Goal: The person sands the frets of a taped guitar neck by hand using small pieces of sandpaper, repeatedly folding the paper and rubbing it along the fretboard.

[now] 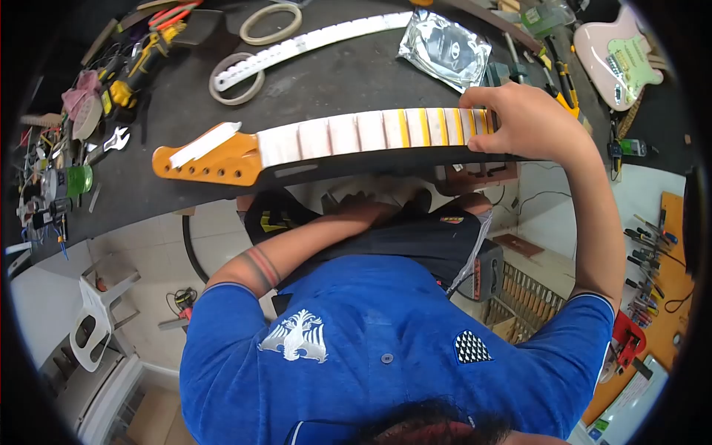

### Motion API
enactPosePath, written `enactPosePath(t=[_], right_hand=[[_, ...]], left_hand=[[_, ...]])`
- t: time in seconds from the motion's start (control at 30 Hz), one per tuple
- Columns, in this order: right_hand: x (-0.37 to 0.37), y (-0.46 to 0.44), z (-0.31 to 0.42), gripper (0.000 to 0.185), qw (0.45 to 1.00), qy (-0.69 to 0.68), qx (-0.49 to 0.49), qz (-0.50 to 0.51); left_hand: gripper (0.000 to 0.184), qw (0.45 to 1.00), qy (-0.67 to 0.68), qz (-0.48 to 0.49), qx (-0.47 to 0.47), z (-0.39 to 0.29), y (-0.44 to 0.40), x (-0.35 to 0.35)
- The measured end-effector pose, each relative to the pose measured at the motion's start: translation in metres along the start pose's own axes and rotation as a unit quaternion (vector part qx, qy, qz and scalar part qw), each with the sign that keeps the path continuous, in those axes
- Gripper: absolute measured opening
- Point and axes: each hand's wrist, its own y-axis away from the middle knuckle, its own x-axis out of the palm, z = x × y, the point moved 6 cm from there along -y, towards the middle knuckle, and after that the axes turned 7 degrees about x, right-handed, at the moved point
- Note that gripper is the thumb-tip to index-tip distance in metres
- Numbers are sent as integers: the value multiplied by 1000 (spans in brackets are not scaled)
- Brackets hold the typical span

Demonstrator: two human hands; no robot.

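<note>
The right hand (530, 122) grips the guitar neck (334, 139) in its fingers along the near desk (311, 78); the left hand's (374, 211) fingers are unclear.

So my right hand (480, 119) is out front, thumb and fingers curled in a pinch, while my left hand (373, 211) is down low, kinda blurry.

Reads as guitar workshop: neck (371, 132) at 12 o'clock, guitar (617, 63) at 2, screwdrivers (656, 289) at 3, wrench (116, 139) at 10.
</note>
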Motion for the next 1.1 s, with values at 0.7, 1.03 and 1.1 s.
enactPosePath(t=[0.7,1.03,1.1], right_hand=[[-58,114,8,17,932,-120,-34,-341],[5,145,-51,13,882,-289,42,-370],[-4,134,-61,13,878,-241,14,-412]], left_hand=[[63,903,-149,-375,149,-129,105,-301],[65,887,-231,-362,167,-131,97,-294],[69,899,-237,-341,140,-140,96,-300]])
